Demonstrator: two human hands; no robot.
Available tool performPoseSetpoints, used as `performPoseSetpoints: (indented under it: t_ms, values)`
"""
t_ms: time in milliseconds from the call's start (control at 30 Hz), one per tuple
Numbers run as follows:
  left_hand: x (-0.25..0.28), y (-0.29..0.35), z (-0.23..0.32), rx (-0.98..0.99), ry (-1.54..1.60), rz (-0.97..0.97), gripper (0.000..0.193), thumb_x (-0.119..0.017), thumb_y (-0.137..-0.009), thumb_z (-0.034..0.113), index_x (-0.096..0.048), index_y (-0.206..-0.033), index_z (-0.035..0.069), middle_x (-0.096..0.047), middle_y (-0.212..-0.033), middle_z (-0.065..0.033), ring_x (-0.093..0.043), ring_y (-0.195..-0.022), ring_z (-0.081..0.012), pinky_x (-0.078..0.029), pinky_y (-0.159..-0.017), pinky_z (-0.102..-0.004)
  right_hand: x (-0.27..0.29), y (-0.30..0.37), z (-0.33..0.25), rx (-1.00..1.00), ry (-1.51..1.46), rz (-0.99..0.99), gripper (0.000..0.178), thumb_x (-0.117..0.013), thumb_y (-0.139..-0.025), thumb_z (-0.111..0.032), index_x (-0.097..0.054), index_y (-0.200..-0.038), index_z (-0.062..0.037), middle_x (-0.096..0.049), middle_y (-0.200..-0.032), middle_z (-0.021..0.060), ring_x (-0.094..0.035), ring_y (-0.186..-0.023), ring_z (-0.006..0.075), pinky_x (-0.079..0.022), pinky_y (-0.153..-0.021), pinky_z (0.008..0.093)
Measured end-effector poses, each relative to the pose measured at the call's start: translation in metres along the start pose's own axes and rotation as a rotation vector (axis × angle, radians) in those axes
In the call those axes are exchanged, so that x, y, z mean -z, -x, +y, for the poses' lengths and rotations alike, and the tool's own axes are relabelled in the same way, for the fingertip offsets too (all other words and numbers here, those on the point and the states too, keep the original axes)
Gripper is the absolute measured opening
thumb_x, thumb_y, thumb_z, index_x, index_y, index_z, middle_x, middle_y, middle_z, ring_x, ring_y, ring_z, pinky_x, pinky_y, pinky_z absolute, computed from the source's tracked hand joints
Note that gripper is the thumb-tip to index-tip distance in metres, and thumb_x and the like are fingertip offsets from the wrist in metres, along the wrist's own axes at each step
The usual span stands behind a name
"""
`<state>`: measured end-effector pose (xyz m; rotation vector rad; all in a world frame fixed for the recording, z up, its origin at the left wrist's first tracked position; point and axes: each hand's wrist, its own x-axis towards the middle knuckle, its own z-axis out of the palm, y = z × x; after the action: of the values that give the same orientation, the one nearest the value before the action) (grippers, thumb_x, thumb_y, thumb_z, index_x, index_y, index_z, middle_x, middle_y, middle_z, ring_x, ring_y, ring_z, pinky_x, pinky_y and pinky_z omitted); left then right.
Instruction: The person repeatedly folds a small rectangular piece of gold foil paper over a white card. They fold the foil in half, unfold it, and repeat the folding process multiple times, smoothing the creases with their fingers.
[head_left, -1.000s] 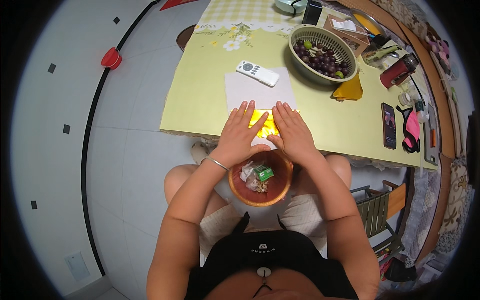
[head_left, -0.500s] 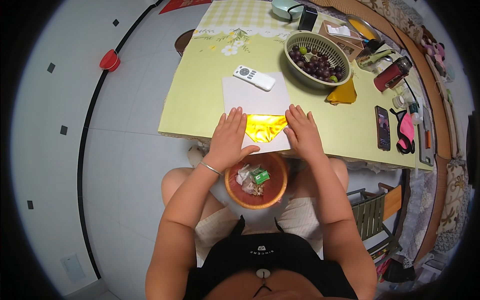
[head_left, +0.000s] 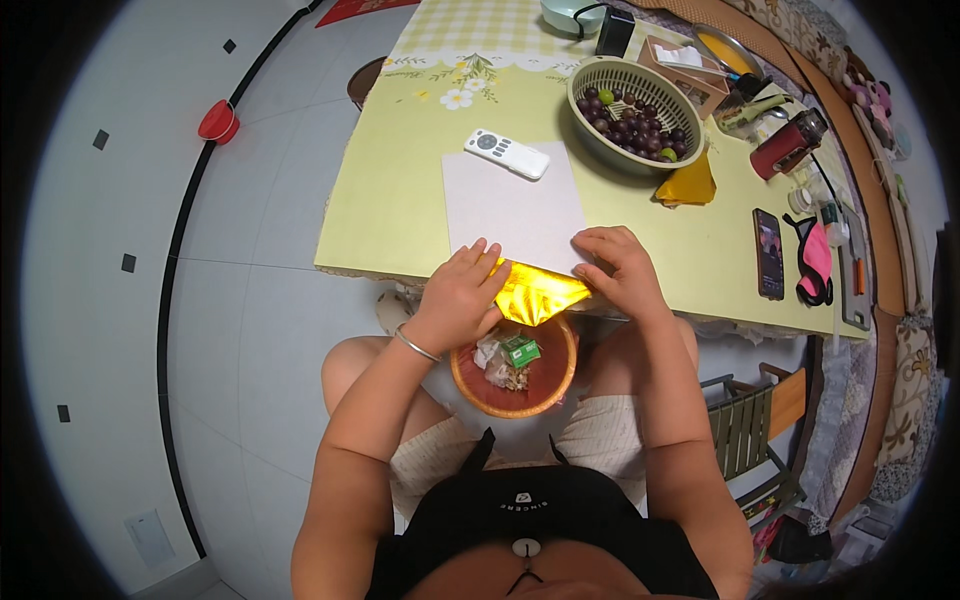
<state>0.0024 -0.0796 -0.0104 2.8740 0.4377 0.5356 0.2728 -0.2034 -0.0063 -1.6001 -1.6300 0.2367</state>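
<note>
A shiny gold foil paper (head_left: 541, 295), folded to a trapezoid-like shape, lies at the table's front edge and juts out over the bin. My left hand (head_left: 463, 290) grips its left end, fingers on top and thumb low at the near side. Beside the foil's right tip is my right hand (head_left: 622, 268), its fingers bent and the thumb apart from them, fingertips at the white sheet's edge. Whether it touches the foil is hard to see. Beneath the hands lies the white sheet (head_left: 515, 205), with a white remote control (head_left: 508, 155) on its far part.
A colander (head_left: 590, 128) of grapes stands beyond my right hand, a folded gold piece (head_left: 688, 183) beside it. Farther right are a phone (head_left: 769, 254), a pink-and-black eye mask (head_left: 815, 260) and a red thermos (head_left: 788, 145). A bin (head_left: 556, 385) holding rubbish stands between my knees.
The gold foil has slid toward me and tilted, from lying on the white sheet to jutting past the table edge. My flat hands have bent their fingers; the left has closed on the foil.
</note>
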Motion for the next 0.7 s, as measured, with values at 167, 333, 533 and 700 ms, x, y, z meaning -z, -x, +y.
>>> performPoseSetpoints:
  t_ms: [167, 333, 533, 700]
  values:
    - [-0.001, 0.0, 0.001, 0.046, 0.118, 0.051, 0.05, -0.067, -0.077, 0.008, -0.071, -0.127, 0.012, -0.065, -0.136, -0.0173, -0.057, -0.132, -0.0386, -0.045, -0.112, -0.0501, 0.0, 0.004, -0.001, -0.182, -0.133, 0.017, 0.02, -0.075, -0.088, -0.016, -0.076, -0.103, -0.0027, -0.074, -0.093, 0.0108, -0.068, -0.087, 0.0247, -0.053, -0.077, 0.035]
    - [0.0, -0.003, 0.001, 0.129, 0.258, 0.099, 0.049, -0.062, -0.079, -0.001, -0.072, -0.125, 0.012, -0.069, -0.132, -0.0137, -0.06, -0.13, -0.0359, -0.045, -0.113, -0.0509, 0.007, 0.008, -0.003, -0.57, -0.457, -0.049, 0.027, -0.069, -0.099, -0.026, -0.075, -0.1, 0.001, -0.072, -0.077, 0.0091, -0.061, -0.06, 0.0129, -0.049, -0.061, 0.0261]
    - [-0.003, -0.018, 0.006, 0.032, 0.191, 0.39, 0.047, -0.061, -0.081, -0.001, -0.071, -0.125, 0.009, -0.068, -0.131, -0.0155, -0.063, -0.126, -0.0361, -0.048, -0.107, -0.0531, 0.013, 0.007, -0.004, -0.755, -0.809, -0.249, 0.039, -0.056, -0.107, -0.035, -0.069, -0.111, 0.0012, -0.072, -0.077, 0.0127, -0.048, -0.044, 0.0086, -0.039, -0.047, 0.0209]
    - [0.002, -0.029, 0.007, -0.002, 0.077, 0.485, 0.047, -0.058, -0.079, -0.006, -0.072, -0.122, 0.006, -0.07, -0.126, -0.0163, -0.065, -0.122, -0.0369, -0.048, -0.107, -0.0524, 0.018, 0.01, 0.009, -0.736, -1.058, -0.265, 0.041, -0.054, -0.108, -0.037, -0.066, -0.116, 0.0015, -0.072, -0.077, 0.0133, -0.044, -0.042, 0.0089, -0.038, -0.045, 0.0213]
